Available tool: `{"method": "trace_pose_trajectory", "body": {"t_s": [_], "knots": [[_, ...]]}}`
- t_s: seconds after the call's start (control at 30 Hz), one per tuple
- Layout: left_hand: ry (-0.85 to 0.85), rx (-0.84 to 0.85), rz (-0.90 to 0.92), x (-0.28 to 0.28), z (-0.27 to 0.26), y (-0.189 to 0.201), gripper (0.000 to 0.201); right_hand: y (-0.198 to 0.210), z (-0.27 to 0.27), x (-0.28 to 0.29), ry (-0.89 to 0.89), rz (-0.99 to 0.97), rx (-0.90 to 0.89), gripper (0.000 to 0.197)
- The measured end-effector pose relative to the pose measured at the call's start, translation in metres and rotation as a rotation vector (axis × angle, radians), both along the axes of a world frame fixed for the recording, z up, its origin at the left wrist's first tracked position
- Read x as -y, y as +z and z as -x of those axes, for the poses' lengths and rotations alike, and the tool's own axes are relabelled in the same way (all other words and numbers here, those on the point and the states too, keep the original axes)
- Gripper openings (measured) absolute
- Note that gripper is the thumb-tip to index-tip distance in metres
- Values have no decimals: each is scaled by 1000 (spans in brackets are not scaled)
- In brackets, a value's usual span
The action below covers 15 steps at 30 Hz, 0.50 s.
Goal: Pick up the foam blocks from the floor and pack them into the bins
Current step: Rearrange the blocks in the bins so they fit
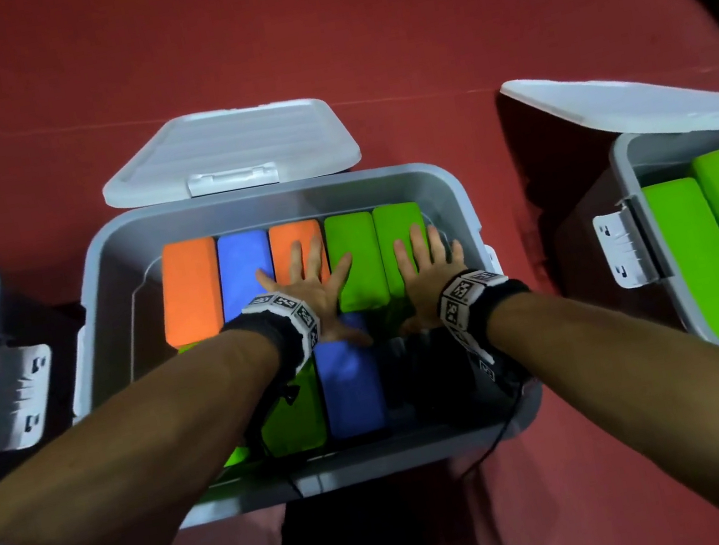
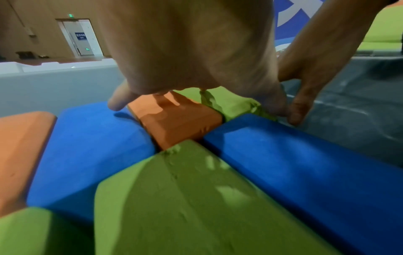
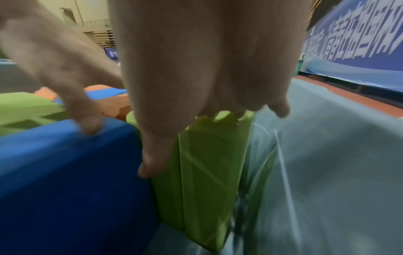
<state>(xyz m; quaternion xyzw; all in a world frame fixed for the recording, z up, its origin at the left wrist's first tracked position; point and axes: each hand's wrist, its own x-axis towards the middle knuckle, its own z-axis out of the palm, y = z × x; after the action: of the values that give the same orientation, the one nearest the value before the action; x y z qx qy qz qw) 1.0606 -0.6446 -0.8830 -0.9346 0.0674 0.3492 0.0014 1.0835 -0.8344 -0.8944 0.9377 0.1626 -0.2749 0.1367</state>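
Both hands flat, grasping nothing: left hand [image 1: 314,299] and right hand [image 1: 431,279] press foam blocks [image 1: 355,258] into centre bin [image 1: 110,287]. Next, probably fill lower-right gap.

Red floor [image 1: 305,32]; door [image 2: 79,37] in beige wall; blue banner [image 3: 359,44] with white lettering.
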Motion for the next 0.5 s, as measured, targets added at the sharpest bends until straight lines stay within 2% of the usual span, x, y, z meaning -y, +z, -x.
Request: {"method": "trace_pose_trajectory", "body": {"t_s": [0.1,0.23,0.5], "knots": [[-9,-41,-8,0,3,5,137,0,-4,1,58,-90,13,130],[-48,-95,-55,0,-3,12,138,-1,-9,-7,12,-152,-40,129],[-62,-126,-66,2,-8,13,139,-1,-28,-13,95,-64,-20,119]]}}
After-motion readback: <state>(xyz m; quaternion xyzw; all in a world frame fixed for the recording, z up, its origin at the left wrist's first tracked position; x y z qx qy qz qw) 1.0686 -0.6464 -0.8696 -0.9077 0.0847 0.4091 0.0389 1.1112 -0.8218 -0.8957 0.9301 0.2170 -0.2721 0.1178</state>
